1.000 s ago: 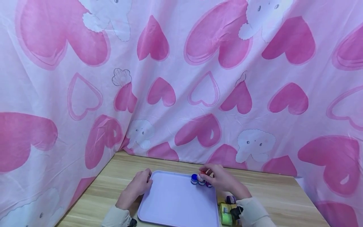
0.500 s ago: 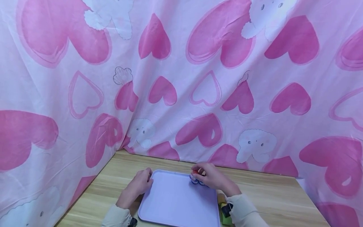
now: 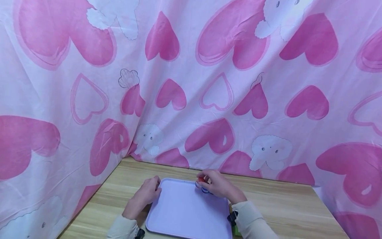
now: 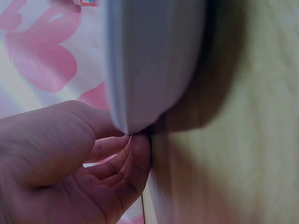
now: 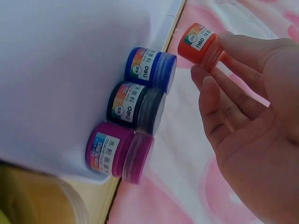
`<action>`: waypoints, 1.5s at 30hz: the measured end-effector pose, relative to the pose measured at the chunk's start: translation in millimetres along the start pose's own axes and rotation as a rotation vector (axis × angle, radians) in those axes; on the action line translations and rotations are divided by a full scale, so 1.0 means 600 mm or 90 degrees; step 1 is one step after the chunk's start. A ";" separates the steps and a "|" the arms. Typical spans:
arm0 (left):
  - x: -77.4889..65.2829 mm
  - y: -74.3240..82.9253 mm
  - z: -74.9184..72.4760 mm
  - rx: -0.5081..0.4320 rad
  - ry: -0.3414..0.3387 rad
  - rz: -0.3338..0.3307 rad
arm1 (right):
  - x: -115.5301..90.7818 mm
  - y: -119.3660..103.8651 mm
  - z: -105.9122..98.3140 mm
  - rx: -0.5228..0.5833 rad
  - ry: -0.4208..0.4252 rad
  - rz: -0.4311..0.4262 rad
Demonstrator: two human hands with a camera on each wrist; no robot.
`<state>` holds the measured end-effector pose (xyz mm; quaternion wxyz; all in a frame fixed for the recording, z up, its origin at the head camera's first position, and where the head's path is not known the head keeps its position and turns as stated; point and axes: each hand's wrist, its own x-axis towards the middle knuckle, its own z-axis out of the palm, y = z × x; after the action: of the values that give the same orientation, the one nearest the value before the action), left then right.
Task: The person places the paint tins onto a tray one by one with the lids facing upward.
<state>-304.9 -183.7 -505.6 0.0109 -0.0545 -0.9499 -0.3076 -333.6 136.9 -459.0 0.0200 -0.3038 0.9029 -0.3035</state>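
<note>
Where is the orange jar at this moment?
In the right wrist view, the orange jar is near the top, pinched by the right hand, right of the blue jar.

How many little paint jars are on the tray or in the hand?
4. The orange jar is in the right hand; the blue jar, dark jar and purple jar stand in a row on the tray. Others may be hidden by the sleeve.

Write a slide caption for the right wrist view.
Right grip pinching an orange paint jar; blue jar, dark jar and purple jar on the tray.
</note>
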 end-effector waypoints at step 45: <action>0.003 0.001 0.002 -0.007 -0.015 -0.019 | 0.016 0.001 0.017 -0.060 -0.014 0.014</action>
<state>-306.3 -182.6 -506.0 -0.0051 -0.0439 -0.9490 -0.3120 -339.5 126.6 -466.4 0.0190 -0.2980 0.9192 -0.2566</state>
